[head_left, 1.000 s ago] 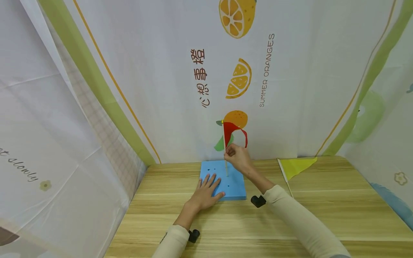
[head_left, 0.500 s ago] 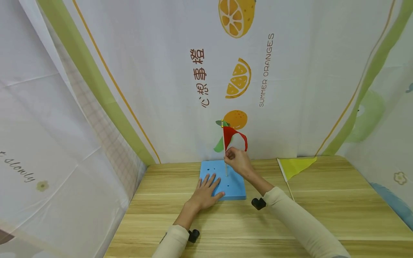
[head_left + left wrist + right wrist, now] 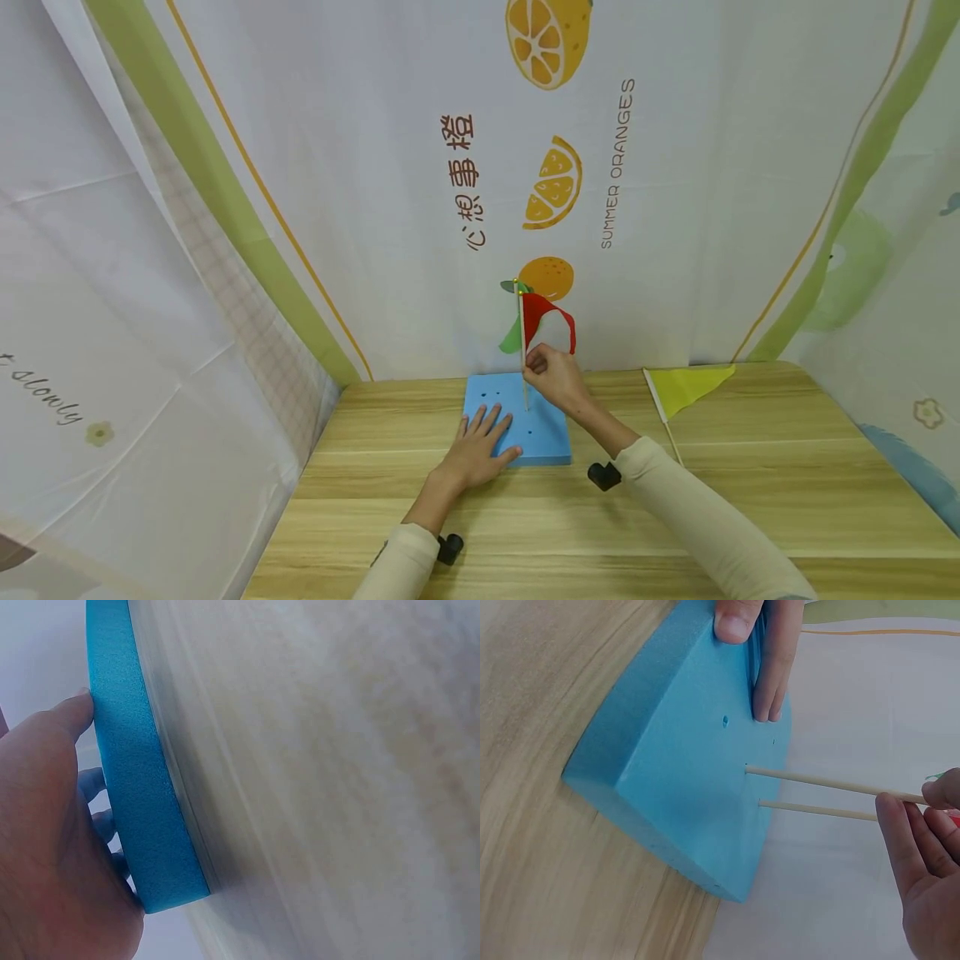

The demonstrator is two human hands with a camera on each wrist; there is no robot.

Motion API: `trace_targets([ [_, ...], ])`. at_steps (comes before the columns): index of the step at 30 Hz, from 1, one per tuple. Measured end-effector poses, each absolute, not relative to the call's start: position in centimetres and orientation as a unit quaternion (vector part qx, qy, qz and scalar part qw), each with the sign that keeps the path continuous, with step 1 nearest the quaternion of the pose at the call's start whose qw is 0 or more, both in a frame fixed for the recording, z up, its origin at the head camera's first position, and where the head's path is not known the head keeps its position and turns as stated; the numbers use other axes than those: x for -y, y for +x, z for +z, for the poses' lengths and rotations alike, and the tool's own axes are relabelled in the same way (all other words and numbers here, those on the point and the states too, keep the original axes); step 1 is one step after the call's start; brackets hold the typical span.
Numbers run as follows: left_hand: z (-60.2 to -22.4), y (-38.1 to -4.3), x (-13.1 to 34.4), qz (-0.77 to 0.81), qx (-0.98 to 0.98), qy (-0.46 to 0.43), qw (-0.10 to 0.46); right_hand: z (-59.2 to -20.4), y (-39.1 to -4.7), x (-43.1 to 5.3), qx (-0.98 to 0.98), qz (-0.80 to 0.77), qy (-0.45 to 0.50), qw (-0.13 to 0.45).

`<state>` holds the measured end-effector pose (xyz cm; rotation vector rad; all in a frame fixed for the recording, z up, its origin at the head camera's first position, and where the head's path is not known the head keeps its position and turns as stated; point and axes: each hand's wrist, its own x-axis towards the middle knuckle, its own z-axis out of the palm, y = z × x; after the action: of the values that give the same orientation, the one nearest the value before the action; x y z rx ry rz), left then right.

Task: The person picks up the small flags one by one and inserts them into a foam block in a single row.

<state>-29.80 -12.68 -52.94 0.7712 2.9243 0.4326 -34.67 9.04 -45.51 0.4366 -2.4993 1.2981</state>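
Observation:
A blue foam block (image 3: 547, 442) with small holes lies on the wooden table. My left hand (image 3: 474, 454) rests on its left side, fingers spread and straight. My right hand (image 3: 555, 379) pinches the thin wooden stick (image 3: 817, 779) of a small red flag (image 3: 534, 313) between thumb and fingers. This stick stands nearly upright, its lower end at a hole in the block. Close behind it, a second wooden stick (image 3: 817, 811) also stands in the block. Two gold tips show side by side at the top. Fingers partly hide the red cloth's lower part.
A yellow flag (image 3: 690, 390) on its stick lies on the table (image 3: 765, 467), right of the block, partly under the right sleeve (image 3: 697, 508). A white curtain (image 3: 375, 208) printed with oranges hangs behind the table's far edge.
The right hand and red flag have moved slightly down and the flag's top has shifted right, so the second gold tip now shows apart. The left hand has stayed on the block.

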Motion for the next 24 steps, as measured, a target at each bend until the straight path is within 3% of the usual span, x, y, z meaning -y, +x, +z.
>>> trace_targets([
  [24, -52.82, -29.67, 12.64, 0.135, -0.958, 0.251, 0.042, -46.49, -34.44, -8.99, 0.873, 0.437, 0.165, 0.139],
])
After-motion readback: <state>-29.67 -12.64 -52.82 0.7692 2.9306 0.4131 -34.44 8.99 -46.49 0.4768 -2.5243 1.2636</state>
